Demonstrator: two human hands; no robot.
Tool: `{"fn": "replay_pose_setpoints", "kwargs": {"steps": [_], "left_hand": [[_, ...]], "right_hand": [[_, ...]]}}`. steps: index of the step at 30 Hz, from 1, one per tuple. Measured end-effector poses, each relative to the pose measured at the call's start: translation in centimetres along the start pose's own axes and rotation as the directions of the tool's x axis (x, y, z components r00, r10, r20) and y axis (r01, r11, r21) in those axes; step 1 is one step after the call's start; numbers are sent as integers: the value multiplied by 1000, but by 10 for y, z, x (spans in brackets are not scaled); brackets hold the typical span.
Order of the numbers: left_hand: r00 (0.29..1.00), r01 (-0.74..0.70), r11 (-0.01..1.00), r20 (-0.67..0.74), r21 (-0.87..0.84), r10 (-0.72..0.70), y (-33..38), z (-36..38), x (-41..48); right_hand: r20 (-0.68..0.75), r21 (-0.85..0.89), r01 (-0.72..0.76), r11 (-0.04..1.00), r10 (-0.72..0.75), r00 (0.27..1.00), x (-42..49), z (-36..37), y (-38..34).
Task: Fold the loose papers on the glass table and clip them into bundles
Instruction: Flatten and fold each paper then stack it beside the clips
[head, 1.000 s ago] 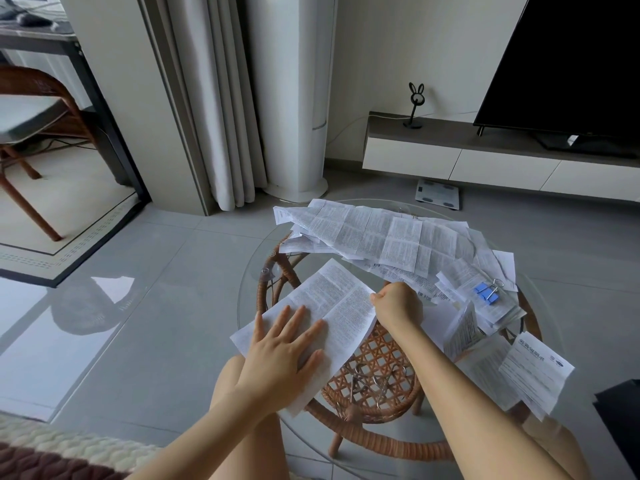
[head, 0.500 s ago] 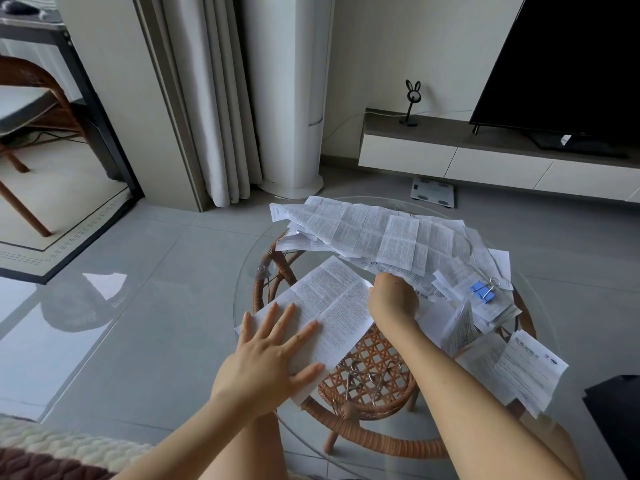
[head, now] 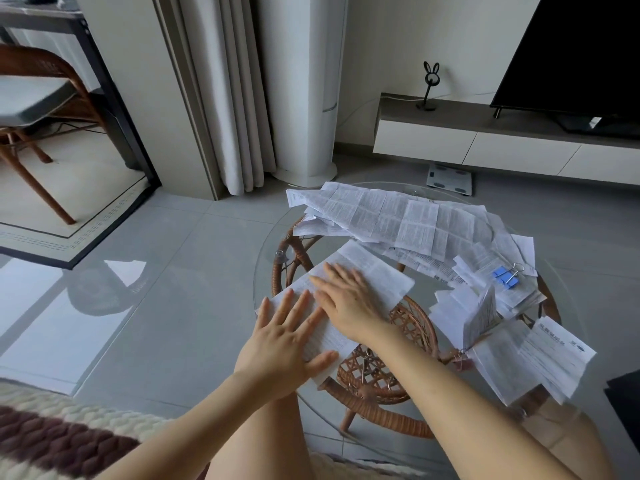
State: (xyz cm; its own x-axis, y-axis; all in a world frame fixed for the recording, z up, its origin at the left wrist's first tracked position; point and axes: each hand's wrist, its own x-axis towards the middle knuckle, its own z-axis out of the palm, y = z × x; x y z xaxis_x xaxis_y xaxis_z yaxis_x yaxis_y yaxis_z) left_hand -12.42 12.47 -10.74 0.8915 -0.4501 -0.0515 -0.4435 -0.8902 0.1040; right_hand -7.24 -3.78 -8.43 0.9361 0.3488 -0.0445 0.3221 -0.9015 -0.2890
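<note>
While both palms lie flat on one sheet, neither hand grips anything.

Left hand (head: 280, 344): fingers straight and spread wide, pressing the near-left end of the printed sheet (head: 377, 275). The thumb is splayed out to the right, across the sheet's near edge.

Right hand (head: 349, 306): fingers straight and fairly close together, flat on the same sheet. It sits just right of the left fingertips and a little beyond them, pointing away and to the left. The right fingers are blurred, so I can't tell if they touch the left index finger.

The sheet lies diagonally on the glass table (head: 420, 292), and its far corner sticks out past the right knuckles.

The loose paper pile (head: 398, 220) is well beyond both sets of fingertips, spread across the far side of the tabletop.

Two blue binder clips (head: 506, 276) sit on more papers, far right of the right hand and apart from it.

More sheets (head: 540, 355) lie right of the right forearm, overhanging the near-right edge of the glass. One of them, between the forearm and the clips, stands partly on edge.

The rattan base (head: 391, 375) shows through the glass under the right wrist.
</note>
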Motion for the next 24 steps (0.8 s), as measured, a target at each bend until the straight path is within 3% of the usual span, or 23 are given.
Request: {"fn": "replay_pose_setpoints", "kwargs": {"steps": [8,15,24], "left_hand": [[995,-101,993,-5,-63,101,-12,-6,-15],[907,-415,909,-66,40,416,-56,-8,-37],[904,-411,896,-54,165,425,-40,-22,-48]], "right_hand": [[2,-196,-257,946,263,965,8,-1,31],[-16,-225,-249,942,252,968,8,2,34],[-19,-232,-256,938,259,966,8,3,35]]}}
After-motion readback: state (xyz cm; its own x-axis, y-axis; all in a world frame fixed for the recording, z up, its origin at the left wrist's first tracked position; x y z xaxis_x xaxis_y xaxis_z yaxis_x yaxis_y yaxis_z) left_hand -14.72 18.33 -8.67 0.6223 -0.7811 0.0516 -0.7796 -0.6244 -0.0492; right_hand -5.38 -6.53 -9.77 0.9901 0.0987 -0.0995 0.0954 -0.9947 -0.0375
